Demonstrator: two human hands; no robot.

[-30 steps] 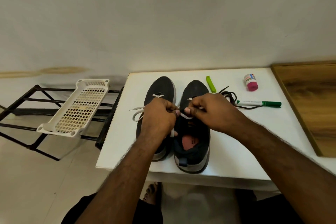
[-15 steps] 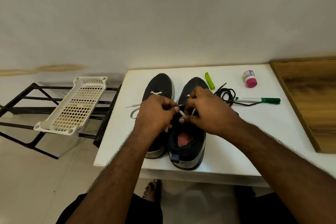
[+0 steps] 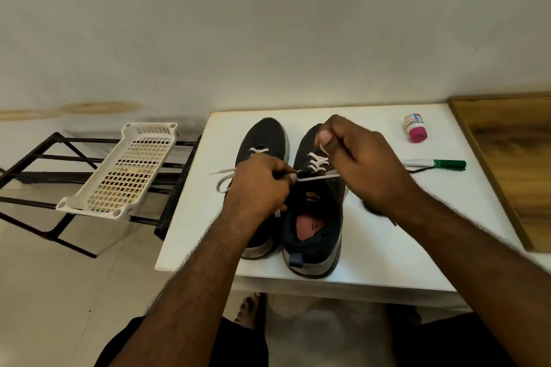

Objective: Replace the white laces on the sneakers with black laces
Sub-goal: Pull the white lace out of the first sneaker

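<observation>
Sneakers (image 3: 313,217) black with grey soles and a pink insole; laces (image 3: 317,162) white; table (image 3: 372,235) white; marker (image 3: 433,163) white with green cap; bottle (image 3: 415,127) white — pink cap; basket (image 3: 125,170) cream, grid-holed; rack (image 3: 35,176) black; board (image 3: 512,158) wood-grained brown

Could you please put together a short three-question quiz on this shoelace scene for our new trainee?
1. True or false: the right hand pinches a white lace above the right sneaker.
2. Which item lies nearest the wooden board? A) green marker B) white basket C) left sneaker
3. Fill in: the small bottle on the white table has a ____ cap.

Key: 1 true; 2 A; 3 pink.
</observation>
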